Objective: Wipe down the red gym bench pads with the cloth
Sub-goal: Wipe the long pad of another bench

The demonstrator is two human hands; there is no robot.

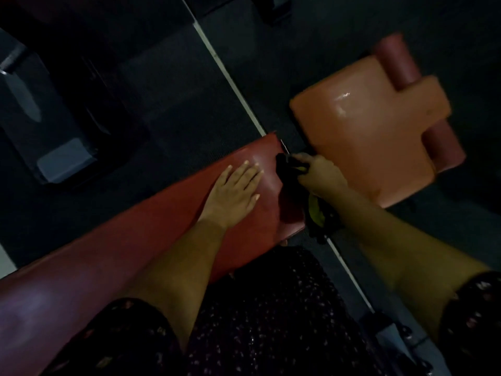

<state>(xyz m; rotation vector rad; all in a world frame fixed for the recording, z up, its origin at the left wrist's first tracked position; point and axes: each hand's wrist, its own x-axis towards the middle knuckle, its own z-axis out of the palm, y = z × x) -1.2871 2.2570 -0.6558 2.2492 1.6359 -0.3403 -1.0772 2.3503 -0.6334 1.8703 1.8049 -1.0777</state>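
One pad (130,240), lower-left to upper-right, under flat left hand (233,192); cloth (315,213) in right hand (320,175)

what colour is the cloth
The cloth is black with some yellow, best seen in the head view.

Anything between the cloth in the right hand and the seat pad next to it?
Nothing visible. The right hand grips the cloth at the end of the long pad, beside the seat pad. The left hand lies flat on the long pad, blocking only a wipe back that way.
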